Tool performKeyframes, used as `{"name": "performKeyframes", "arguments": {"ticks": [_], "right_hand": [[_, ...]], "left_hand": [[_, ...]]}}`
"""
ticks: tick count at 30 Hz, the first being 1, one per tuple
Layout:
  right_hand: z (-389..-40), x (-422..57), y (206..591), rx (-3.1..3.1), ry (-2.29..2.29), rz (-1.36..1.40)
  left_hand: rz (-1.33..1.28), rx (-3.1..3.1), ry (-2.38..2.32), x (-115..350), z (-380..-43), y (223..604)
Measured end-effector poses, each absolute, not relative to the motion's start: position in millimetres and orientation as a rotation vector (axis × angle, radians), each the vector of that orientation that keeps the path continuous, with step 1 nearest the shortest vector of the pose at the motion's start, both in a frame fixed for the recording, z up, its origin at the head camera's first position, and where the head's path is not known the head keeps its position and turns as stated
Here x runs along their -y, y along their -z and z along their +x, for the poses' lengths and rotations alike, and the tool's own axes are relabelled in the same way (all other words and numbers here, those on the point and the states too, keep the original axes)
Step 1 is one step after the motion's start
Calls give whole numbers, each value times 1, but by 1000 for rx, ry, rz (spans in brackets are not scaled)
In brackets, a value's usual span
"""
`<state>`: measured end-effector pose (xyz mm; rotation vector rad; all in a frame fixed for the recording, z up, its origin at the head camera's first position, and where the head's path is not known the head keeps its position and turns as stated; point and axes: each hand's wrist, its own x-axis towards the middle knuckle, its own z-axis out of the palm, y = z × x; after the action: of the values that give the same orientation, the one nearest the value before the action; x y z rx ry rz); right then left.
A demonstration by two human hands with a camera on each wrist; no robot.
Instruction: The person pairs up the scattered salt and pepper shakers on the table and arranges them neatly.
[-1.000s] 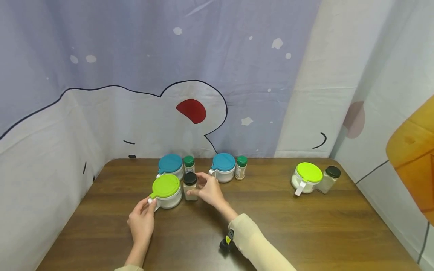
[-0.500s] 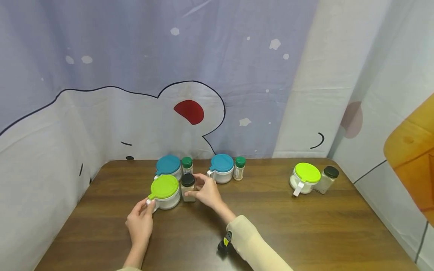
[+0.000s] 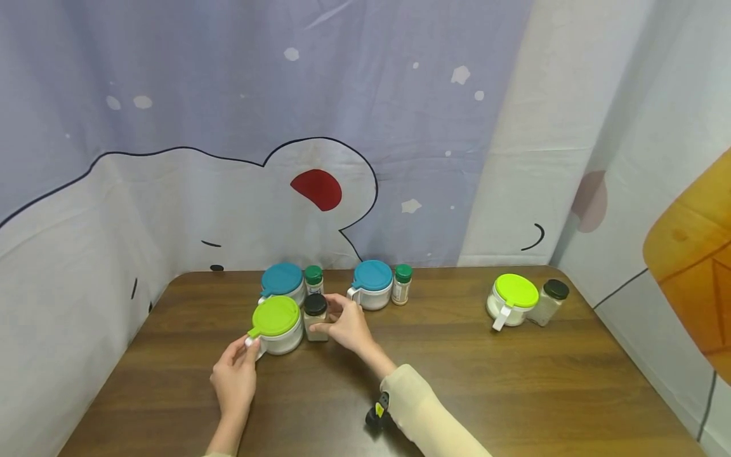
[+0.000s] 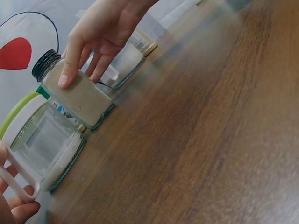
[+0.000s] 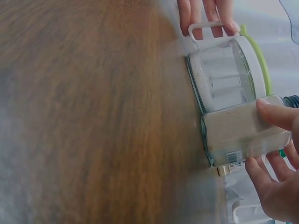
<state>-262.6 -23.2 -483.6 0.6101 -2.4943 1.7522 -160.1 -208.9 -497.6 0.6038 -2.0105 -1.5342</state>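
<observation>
My left hand [image 3: 235, 377] pinches the white handle [image 4: 21, 175] of a glass seasoning jar with a green lid [image 3: 276, 316]. Beside that jar, on its right, stands a square spice bottle [image 5: 247, 130] with a black cap [image 3: 315, 304] and pale brown powder inside. The thumb and fingers of my right hand [image 3: 349, 325] hold this bottle from its right side. Both containers stand upright on the wooden table. Just behind them are a blue-lidded jar [image 3: 282, 279], partly covered, and a green-capped shaker [image 3: 314, 279].
A second blue-lidded jar [image 3: 372, 282] and another green-capped shaker [image 3: 402, 284] stand at the back, right of my right hand. Far right are a green-lidded jar [image 3: 514, 298] and a black-capped bottle [image 3: 549, 301]. A curtain [image 3: 422, 139] hangs behind the table [image 3: 457, 387].
The whole scene shifts slightly left as the head view turns. Both hands keep their holds, and the jar and bottle show no clear movement on the table.
</observation>
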Motion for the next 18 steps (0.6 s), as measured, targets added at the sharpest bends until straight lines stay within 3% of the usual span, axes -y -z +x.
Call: {"name": "performKeyframes", "arguments": {"ticks": [18], "right_hand": [[-262, 26, 484, 2419, -1862, 616]], "left_hand": [[659, 2018, 1500, 205, -157, 492]]}}
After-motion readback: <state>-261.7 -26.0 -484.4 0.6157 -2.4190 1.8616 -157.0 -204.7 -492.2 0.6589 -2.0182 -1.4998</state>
